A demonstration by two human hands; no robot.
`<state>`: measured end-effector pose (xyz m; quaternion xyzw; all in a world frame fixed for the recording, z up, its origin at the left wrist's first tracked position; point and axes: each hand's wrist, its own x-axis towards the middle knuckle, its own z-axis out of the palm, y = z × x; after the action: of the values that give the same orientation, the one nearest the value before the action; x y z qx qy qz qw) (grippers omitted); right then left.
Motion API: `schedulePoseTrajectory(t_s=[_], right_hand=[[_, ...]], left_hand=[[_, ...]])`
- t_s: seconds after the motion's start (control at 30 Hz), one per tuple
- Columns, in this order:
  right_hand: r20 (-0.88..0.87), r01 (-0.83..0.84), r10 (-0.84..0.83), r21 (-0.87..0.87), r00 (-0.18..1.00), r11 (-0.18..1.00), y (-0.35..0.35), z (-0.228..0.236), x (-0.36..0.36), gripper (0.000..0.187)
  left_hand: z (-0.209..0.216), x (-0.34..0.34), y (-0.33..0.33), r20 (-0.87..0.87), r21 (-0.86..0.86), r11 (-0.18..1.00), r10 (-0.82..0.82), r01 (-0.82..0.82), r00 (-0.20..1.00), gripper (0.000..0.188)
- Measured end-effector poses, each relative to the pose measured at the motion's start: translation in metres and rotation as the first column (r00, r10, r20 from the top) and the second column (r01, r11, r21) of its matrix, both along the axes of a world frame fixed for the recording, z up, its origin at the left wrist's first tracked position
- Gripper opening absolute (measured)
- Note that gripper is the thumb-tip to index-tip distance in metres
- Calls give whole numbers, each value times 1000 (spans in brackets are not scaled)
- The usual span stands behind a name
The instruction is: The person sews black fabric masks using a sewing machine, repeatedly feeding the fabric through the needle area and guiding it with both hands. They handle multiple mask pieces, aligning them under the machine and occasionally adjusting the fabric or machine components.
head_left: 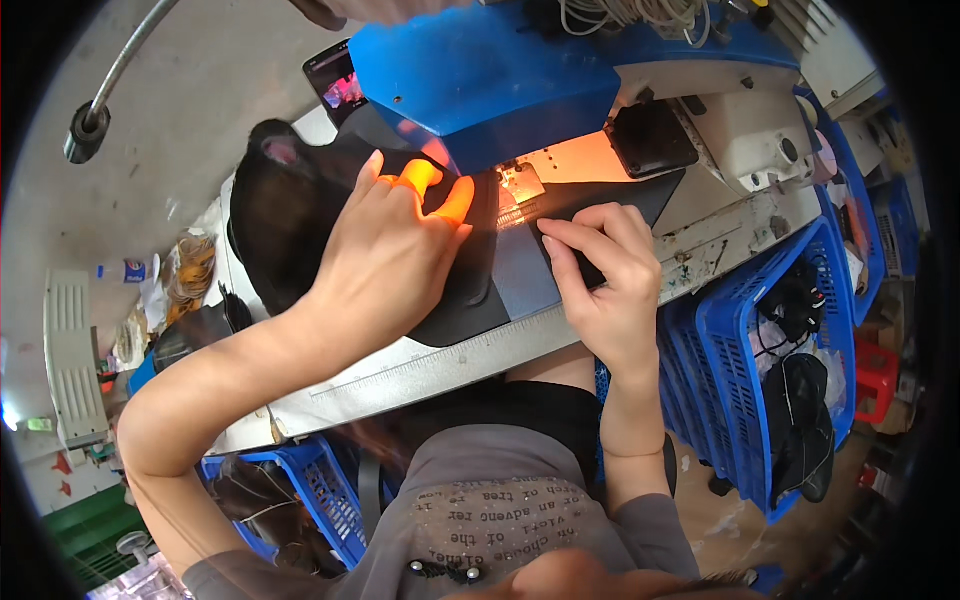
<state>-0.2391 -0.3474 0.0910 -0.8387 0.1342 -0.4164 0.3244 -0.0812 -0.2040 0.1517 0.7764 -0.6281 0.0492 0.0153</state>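
Observation:
A blue and white sewing machine [480, 85] stands in front of me, its lamp casting orange light around the presser foot [518, 190]. Dark fabric [440, 320] lies under the foot, with a grey-blue patch [525, 270] showing between my hands. My left hand [395, 240] rests on the fabric left of the foot, fingers spread, their tips lit orange. Just right of the foot, my right hand [610, 275] has thumb and index finger brought together close above the cloth; what they pinch, if anything, is too small to make out. Furry black material [275, 220] bulges at the left.
A ruler strip [440, 365] runs along the table's front edge. Blue plastic baskets [740, 370] with black pieces stand at my right, another basket [330, 490] at lower left. A phone [335, 80] leans behind the fabric. A metal gooseneck [125, 60] hangs at upper left.

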Motion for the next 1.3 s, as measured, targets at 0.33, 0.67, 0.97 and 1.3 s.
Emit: schedulePoseTrajectory(t_s=[0.33,0.67,0.97,1.3], right_hand=[[-44,-79,75,-99,996,992,2,4,-3,20],[-67,-185,174,-233,982,955,7,2,14,15],[99,-186,214,-239,972,953,0,-7,13,22],[128,-169,202,-234,971,958,-2,-10,11,24]], left_hand=[[-10,-20,-19,58,-73,993,100,-96,993,28],[-9,-6,-15,-33,-138,990,27,-31,999,22],[8,2,9,92,159,970,-199,182,976,40],[12,-10,14,241,360,927,-199,103,950,60]])
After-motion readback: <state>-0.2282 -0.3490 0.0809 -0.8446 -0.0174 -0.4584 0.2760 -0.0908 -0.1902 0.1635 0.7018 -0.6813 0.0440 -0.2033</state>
